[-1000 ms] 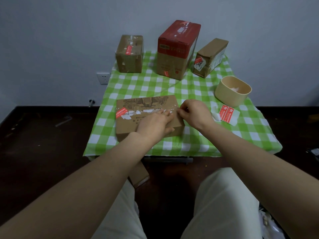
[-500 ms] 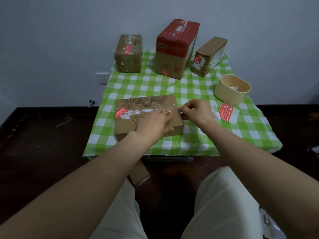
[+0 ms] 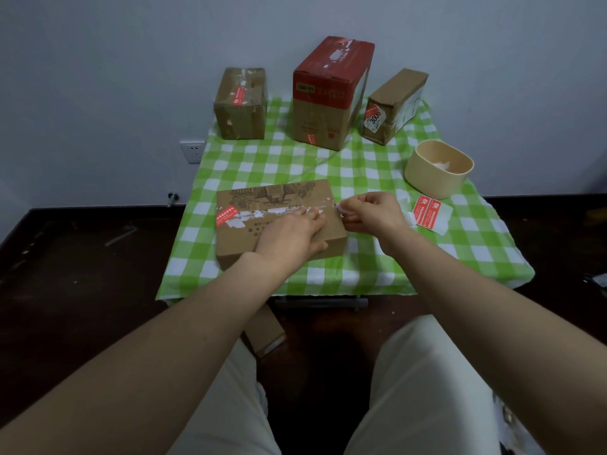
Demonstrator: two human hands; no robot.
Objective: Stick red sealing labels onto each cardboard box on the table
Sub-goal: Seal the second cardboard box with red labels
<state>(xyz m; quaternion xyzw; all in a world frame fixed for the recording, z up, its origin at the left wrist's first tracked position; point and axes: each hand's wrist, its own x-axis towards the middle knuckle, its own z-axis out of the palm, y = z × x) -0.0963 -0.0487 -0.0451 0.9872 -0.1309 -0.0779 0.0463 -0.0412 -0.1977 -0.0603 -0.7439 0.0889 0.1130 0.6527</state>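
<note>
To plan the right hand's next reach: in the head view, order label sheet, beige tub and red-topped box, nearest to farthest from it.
1. label sheet, just right of the right hand.
2. beige tub, farther right and back.
3. red-topped box, back centre.

A plain pale grey wall [image 3: 98, 77] fills the back, evenly and dimly lit. A white socket [image 3: 191, 151] sits low on it, with a small metal stub [image 3: 171, 197] below at the skirting. The small table [image 3: 322, 303] stands against the wall under a green-and-white checked cloth [image 3: 262, 165]. The floor [image 3: 65, 290] is dark brown and scuffed.
</note>
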